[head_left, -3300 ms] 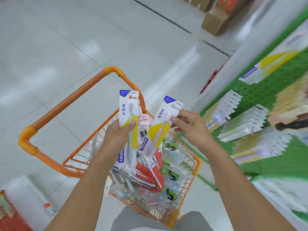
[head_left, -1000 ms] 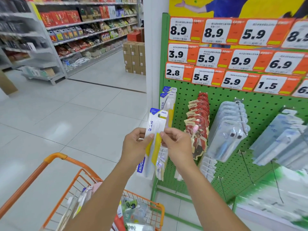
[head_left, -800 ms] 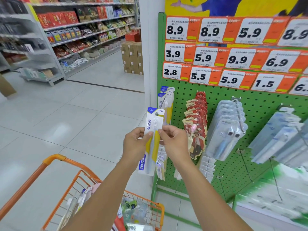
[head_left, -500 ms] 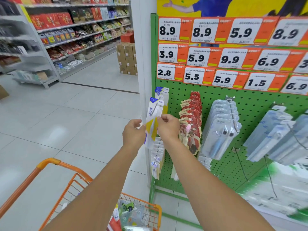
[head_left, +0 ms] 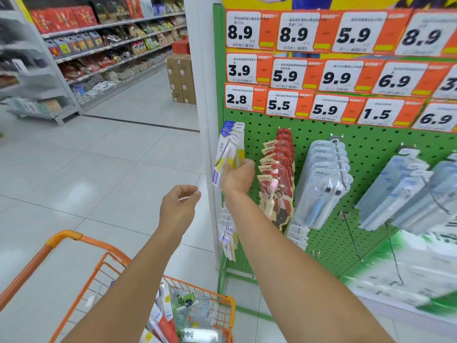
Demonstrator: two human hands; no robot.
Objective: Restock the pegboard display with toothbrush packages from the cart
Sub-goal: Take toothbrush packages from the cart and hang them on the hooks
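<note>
While the right hand (head_left: 238, 178) grips the pack (head_left: 226, 154) at the top-left hook of the pegboard (head_left: 366, 144) and the left hand (head_left: 178, 206) hangs loosely curled and empty, it should slide the hang-hole fully on, level with the packs behind

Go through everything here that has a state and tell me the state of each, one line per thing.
Left hand: fingers loosely curled, holding nothing.
Right hand: gripping the toothbrush package.
Toothbrush package: upright, at the hanging stack.
Cart: holding packages.
Lower hook: bare.
</note>
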